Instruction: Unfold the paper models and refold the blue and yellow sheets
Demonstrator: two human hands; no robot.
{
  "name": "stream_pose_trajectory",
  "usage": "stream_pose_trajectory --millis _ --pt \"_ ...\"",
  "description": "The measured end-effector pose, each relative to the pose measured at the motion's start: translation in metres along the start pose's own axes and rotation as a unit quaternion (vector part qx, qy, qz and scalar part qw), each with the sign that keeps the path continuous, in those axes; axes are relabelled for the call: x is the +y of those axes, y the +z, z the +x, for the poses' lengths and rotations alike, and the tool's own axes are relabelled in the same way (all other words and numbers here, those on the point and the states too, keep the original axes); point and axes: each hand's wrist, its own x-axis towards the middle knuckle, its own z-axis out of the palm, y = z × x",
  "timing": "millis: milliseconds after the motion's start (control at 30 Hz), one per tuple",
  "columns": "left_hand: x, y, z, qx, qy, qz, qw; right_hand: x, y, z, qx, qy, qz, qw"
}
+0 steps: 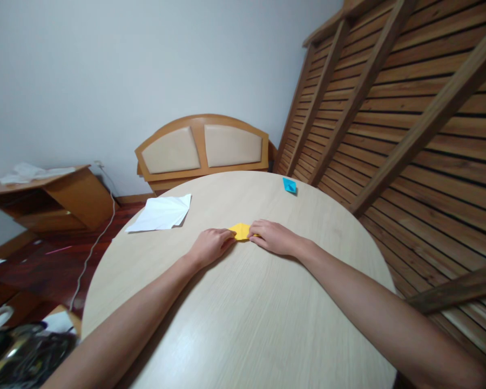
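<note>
A small piece of folded yellow paper [241, 231] lies near the middle of the round table, between my two hands. My left hand [213, 244] grips its left end, fingers closed on the edge. At the opposite end, my right hand [273, 236] pinches the paper, with a bit of yellow showing by the thumb. The fingers cover both ends of the paper, so its full outline is hidden. Both hands rest low, close to the tabletop.
The pale round table [243, 319] fills the middle. White paper sheets [162, 212] lie at its left edge, and a folded blue paper piece [290, 186] sits at the far right. Behind stands a headboard [202, 146]; wooden slats [389, 124] lean along the right side.
</note>
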Motion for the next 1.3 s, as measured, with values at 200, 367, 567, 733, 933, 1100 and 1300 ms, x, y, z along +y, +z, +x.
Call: stream_pose_trajectory --millis 200,367,567,733,933,1100,1300 --pt "-0.002 0.001 0.0 -0.004 -0.023 -0.012 1.0 0.005 0.003 0.0 0.004 0.006 0.011 1.0" --pt "-0.002 0.001 0.0 -0.006 -0.032 -0.008 0.999 0.003 0.004 0.001 0.011 0.036 0.022 0.999" --pt "0.001 -0.003 -0.001 -0.002 0.005 -0.005 1.0 0.001 0.002 0.001 0.019 0.035 0.035 0.999" --pt "-0.001 0.0 -0.001 0.017 0.042 0.014 0.999 0.002 0.002 0.001 0.019 0.027 0.02 0.999" --pt "-0.006 0.006 0.0 0.019 0.061 0.044 0.997 0.0 0.0 0.0 0.0 0.022 -0.006 1.0" --pt "-0.008 0.006 0.001 0.02 0.075 0.051 0.996 0.0 0.0 0.0 -0.016 0.007 -0.015 1.0" --pt "0.0 -0.004 0.001 0.013 0.06 0.081 0.995 0.001 0.003 -0.001 -0.012 0.001 -0.012 1.0"
